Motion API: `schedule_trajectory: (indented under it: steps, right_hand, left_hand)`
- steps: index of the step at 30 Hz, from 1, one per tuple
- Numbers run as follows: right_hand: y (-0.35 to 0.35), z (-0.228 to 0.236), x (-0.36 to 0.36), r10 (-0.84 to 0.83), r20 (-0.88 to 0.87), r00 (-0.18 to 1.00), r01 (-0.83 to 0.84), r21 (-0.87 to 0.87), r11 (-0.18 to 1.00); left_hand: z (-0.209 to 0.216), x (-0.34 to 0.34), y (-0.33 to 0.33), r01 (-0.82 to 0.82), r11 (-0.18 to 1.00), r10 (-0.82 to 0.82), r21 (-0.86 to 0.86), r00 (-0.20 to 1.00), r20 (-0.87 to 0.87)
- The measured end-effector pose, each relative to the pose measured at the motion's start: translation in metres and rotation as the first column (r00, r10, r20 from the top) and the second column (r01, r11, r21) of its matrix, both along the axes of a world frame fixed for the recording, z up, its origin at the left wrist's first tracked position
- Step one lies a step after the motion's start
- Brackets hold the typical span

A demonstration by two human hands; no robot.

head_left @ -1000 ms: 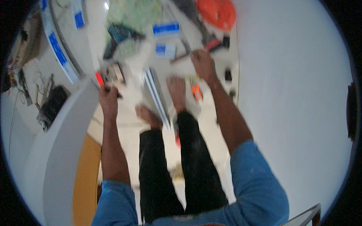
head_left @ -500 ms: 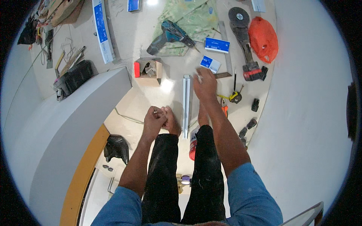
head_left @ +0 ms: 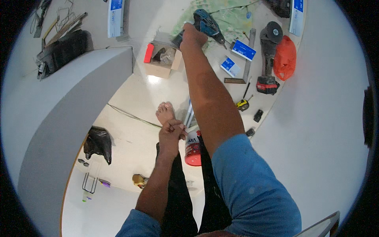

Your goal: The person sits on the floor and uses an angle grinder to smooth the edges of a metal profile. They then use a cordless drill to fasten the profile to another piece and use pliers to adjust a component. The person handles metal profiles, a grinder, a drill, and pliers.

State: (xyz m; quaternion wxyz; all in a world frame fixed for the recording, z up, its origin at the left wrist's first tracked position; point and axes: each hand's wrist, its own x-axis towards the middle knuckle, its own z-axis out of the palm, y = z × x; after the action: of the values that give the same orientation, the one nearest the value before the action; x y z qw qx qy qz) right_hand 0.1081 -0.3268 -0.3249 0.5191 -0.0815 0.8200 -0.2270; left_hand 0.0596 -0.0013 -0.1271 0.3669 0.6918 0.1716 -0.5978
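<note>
My right hand (head_left: 193,37) reaches far forward, its fingers wrapped round the handle of a teal-and-black cordless drill (head_left: 208,25). The drill rests on a pale green patterned sheet (head_left: 235,17), bit pointing toward the lower right. My left hand (head_left: 172,132) is closed in a pinch beside my bare foot; whatever is between its fingers is too small to make out. Next to it a pale metal bar (head_left: 189,114) shows only in part, the rest hidden behind my right forearm. A red-and-white tub (head_left: 193,152) stands between my legs.
Near the drill sit an open cardboard box (head_left: 160,71) and two blue-and-white boxes (head_left: 244,50). To the right lie a metal square (head_left: 235,80), a tape measure (head_left: 242,104), an angle grinder (head_left: 269,51) and a red plastic bag (head_left: 285,59). A low curved wall (head_left: 98,79) stands left.
My right hand has moved forward from beside the metal bar and taken hold of the drill's handle. My left hand stays pinched near my foot. The whole view has shifted.
</note>
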Motion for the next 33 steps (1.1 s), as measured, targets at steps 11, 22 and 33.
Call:
schedule_trajectory:
  steps: [11,22,33]
  right_hand:
    - [0.146,0.274,-0.218,0.719,0.117,0.685,-0.599,-0.47,0.648]
    - [0.231,0.292,-0.274,0.842,0.006,0.54,-0.81,-0.271,0.521]
    - [0.252,0.286,-0.289,0.845,-0.139,0.517,-0.827,-0.335,0.451]
  left_hand:
    - [-0.044,0.019,-0.076,-0.299,0.953,0.288,-0.056,0.945,-0.156]
    - [-0.066,-0.043,-0.099,-0.43,0.9,0.357,-0.077,0.826,-0.436]
    - [-0.068,-0.058,-0.089,-0.598,0.8,0.554,0.046,0.707,-0.439]
